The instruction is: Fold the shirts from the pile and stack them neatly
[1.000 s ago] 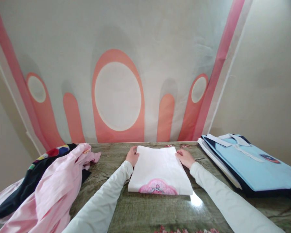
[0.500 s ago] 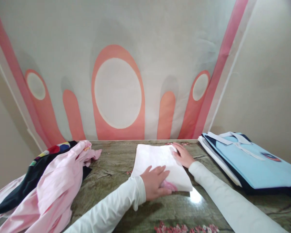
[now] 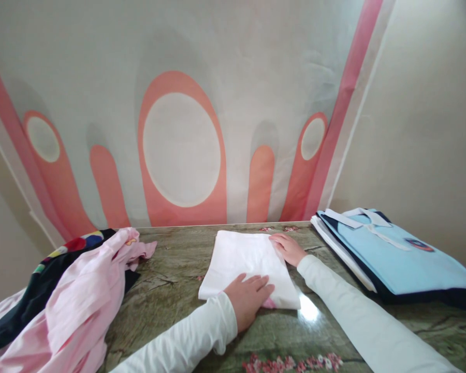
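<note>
A folded white garment [image 3: 238,256] lies flat in the middle of the table, a bit of pink print showing at its near edge. My left hand [image 3: 250,299] rests palm down on its near part, fingers stretched out, and hides most of the print. Against the far right edge of the cloth is my right hand [image 3: 288,248], its fingers extended over the border and its thumb side partly hidden. Both hands press on the cloth rather than lifting it.
A loose heap with a pink garment [image 3: 89,295] and a dark garment [image 3: 23,305] lies at the left. At the right, a stack of folded clothes is topped by a light blue shirt [image 3: 404,259]. The wood-patterned table [image 3: 171,305] meets a wall behind.
My left hand has slid slightly toward the near right over the white garment, covering more of the pink print. My right hand stays at the far right edge. The whole view has shifted slightly.
</note>
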Demonstrator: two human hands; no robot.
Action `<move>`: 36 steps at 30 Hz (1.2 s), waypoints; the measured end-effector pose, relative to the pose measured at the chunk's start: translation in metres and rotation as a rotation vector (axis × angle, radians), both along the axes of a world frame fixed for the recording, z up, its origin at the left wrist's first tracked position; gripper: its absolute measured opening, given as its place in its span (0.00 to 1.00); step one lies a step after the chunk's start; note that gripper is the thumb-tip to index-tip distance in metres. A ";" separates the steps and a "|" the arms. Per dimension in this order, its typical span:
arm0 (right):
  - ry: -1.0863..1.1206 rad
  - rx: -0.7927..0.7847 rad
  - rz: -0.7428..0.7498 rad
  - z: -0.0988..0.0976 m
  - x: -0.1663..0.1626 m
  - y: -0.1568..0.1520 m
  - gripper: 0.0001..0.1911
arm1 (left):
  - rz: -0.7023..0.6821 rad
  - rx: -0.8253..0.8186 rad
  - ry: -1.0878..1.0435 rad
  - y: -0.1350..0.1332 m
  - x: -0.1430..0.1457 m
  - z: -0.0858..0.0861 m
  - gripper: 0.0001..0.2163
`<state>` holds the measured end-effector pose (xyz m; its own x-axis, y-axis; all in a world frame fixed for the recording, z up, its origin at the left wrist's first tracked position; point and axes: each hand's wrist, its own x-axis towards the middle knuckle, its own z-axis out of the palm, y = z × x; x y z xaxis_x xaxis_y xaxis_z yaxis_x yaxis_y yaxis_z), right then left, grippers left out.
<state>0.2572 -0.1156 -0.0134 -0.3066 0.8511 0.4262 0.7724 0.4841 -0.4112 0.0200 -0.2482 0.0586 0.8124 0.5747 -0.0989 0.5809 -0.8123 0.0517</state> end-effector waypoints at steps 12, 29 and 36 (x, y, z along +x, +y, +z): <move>0.274 -0.129 -0.070 0.010 0.017 -0.007 0.14 | 0.557 0.388 0.074 0.086 -0.086 -0.002 0.22; 0.183 -0.006 -0.144 0.008 -0.004 -0.023 0.16 | 0.445 0.261 -0.138 0.014 -0.064 -0.026 0.25; 0.380 -0.122 -0.164 0.004 -0.005 -0.018 0.14 | 0.460 0.343 -0.114 0.017 -0.067 -0.027 0.22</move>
